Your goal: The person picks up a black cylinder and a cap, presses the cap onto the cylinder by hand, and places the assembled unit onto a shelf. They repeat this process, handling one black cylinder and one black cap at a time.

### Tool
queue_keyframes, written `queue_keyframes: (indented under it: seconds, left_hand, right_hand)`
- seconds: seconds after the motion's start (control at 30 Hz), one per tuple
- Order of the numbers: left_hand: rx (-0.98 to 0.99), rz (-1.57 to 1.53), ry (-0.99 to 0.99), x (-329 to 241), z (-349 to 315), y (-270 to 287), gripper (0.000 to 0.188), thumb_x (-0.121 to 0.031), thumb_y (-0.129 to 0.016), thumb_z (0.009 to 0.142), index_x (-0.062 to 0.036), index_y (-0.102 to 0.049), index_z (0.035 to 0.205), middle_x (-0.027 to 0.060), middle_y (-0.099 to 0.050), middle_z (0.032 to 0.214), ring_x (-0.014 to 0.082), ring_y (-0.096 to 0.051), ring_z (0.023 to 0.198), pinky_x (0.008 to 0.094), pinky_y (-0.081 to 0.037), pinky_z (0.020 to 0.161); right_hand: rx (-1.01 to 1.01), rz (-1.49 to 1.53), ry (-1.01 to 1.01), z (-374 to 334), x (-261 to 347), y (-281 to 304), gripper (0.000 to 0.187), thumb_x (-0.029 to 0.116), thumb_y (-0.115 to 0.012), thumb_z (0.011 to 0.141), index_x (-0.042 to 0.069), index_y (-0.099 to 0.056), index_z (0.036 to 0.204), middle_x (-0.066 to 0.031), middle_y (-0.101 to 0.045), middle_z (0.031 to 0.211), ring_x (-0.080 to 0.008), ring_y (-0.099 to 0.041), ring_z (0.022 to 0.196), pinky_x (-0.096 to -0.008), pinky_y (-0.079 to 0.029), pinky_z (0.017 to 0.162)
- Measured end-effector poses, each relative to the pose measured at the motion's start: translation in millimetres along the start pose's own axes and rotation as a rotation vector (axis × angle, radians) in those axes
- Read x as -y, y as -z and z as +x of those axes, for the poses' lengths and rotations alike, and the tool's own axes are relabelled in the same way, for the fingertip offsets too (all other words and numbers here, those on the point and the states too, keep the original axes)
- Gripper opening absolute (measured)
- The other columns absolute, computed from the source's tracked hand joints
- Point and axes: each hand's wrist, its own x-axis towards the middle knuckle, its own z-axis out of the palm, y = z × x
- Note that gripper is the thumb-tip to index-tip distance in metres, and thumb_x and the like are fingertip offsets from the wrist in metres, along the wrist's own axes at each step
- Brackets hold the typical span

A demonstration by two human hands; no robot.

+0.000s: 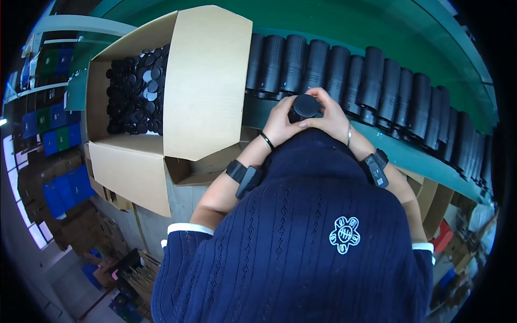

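Observation:
Close to my body at the bench edge, both hands hold a black cylinder (305, 107), its round flat end facing up. My left hand (279, 123) wraps its left side, and my right hand (334, 121) curls round the right. The thumbs nearly meet at its near side. Most of the cylinder's length is hidden below its end. Just beyond my hands stands a row of black cylinders (319, 63), several with a dotted texture. To the left, an open cardboard box (209, 81) contains many loose black round caps (141, 89), a few showing grey faces.
The green bench (344, 21) runs from the far left to the right. Another cardboard box (186, 171) sits low beside my left arm, and a carton (432, 203) stands below the bench at right. Blue bins (69, 189) and stacked cardboard lie farther left.

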Motion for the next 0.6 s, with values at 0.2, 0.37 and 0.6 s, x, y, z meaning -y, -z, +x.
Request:
queue_keyframes:
  seconds: [0.2,0.37,0.6]
  left_hand:
    - [0.051,-0.04,0.118,-9.0,2.7,1.8,0.067,-0.024,-0.082,0.073,-0.0025,-0.047,0.126,0.0196,-0.064,0.112,0.0355,-0.064,0.105,0.0394,-0.051,0.089]
    - [-0.032,-0.052,0.106,-2.6,-2.0,-6.2,0.053,-0.018,-0.074,0.076,-0.0026,-0.048,0.12,0.0213,-0.063,0.106,0.0404,-0.063,0.101,0.0415,-0.051,0.086]
    - [-0.017,-0.024,0.132,-0.4,3.1,-0.6,0.053,-0.011,-0.074,0.073,-0.0024,-0.047,0.118,0.0198,-0.062,0.105,0.0359,-0.063,0.102,0.0392,-0.05,0.087]
  right_hand:
    - [0.012,0.138,0.009,-2.6,-7.5,-4.3,0.067,-0.001,-0.074,0.078,0.005,-0.043,0.137,-0.0055,-0.052,0.127,-0.0146,-0.049,0.122,-0.0311,-0.038,0.107]
    - [-0.08,0.028,0.078,-1.6,-16.6,-12.1,0.058,0.003,-0.076,0.075,0.002,-0.051,0.127,-0.0096,-0.06,0.117,-0.0173,-0.056,0.113,-0.0315,-0.045,0.099]
    - [-0.151,-0.038,0.042,-3.2,-9.6,-18.1,0.054,0.005,-0.077,0.074,0.002,-0.053,0.122,-0.0093,-0.061,0.111,-0.02,-0.06,0.105,-0.0316,-0.046,0.094]
